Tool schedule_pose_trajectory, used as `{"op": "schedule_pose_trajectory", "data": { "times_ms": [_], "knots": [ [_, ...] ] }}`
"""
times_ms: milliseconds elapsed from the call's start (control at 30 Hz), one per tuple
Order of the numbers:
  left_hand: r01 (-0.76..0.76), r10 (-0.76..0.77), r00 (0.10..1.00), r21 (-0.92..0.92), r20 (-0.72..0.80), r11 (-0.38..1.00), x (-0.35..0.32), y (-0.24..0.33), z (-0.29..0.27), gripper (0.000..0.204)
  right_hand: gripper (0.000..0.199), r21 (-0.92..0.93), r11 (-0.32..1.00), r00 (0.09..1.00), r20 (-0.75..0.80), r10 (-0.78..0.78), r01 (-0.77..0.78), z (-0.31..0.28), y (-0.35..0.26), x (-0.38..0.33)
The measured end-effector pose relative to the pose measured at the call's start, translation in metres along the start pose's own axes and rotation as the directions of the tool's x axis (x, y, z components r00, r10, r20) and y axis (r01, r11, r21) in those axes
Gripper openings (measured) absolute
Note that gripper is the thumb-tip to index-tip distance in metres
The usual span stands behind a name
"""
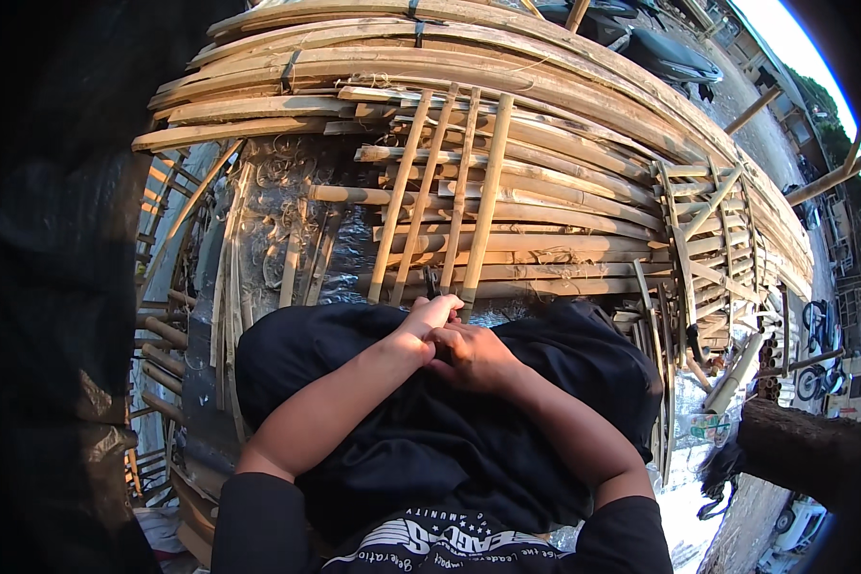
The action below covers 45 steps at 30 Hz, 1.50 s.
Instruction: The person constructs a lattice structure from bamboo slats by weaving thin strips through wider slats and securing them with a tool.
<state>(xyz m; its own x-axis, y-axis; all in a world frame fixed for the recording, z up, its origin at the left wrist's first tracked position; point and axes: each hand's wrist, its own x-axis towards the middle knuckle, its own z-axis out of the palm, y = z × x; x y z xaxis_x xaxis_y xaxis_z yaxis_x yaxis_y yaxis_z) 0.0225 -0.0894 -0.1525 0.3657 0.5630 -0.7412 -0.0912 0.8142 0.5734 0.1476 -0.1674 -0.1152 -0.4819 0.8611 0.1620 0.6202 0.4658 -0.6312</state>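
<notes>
My left hand (429, 318) and my right hand (474, 356) meet in front of my lap, touching each other. The fingers of both are curled. A narrow dark piece (431, 280) sticks out beyond my left hand; its kind is not clear, and the grip on it is mostly hidden. Just past my hands, several slim bamboo poles (491, 191) lie side by side, pointing away from me. Their near ends look darker and reach close to my fingers. Beneath these poles, split bamboo lengths (564, 247) run crosswise.
Long bundles of bamboo strips (354, 69), bound with dark ties, curve across the far side. At right stand a bamboo lattice (713, 230) and a thick dark log (799, 450). Curly shavings (297, 215) litter the left. Parked motorbikes (674, 57) are beyond.
</notes>
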Motion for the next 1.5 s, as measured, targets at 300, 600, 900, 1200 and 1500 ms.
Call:
{"op": "schedule_pose_trajectory", "data": {
  "times_ms": [300, 600, 900, 1200, 1500],
  "knots": [
    [0.073, -0.076, 0.995, -0.034, -0.072, 0.997, -0.009, 0.008, 0.009, 0.027, 0.040, 0.008, 0.998, 0.997, 0.049, 0.059, -0.059, 0.001, 0.001, 0.001],
    [0.077, -0.072, 0.992, 0.048, -0.099, 0.996, -0.012, 0.010, 0.011, 0.028, 0.042, -0.002, 0.999, 0.997, 0.047, 0.055, -0.055, 0.001, 0.001, 0.002],
    [-0.017, 0.020, 0.999, 0.075, -0.046, 0.997, -0.014, 0.006, 0.008, 0.035, 0.045, -0.016, 1.000, 0.999, 0.033, 0.015, -0.015, 0.004, 0.005, 0.001],
    [0.071, -0.075, 0.989, -0.032, -0.125, 0.997, -0.013, 0.008, 0.013, 0.032, 0.048, -0.011, 0.999, 0.996, 0.067, 0.052, -0.052, 0.002, 0.003, 0.001],
    [0.078, -0.076, 0.987, 0.006, -0.144, 0.997, -0.005, 0.004, 0.010, 0.027, 0.049, -0.018, 0.998, 0.996, 0.070, 0.054, -0.053, 0.003, 0.003, 0.000]
  ]
}}
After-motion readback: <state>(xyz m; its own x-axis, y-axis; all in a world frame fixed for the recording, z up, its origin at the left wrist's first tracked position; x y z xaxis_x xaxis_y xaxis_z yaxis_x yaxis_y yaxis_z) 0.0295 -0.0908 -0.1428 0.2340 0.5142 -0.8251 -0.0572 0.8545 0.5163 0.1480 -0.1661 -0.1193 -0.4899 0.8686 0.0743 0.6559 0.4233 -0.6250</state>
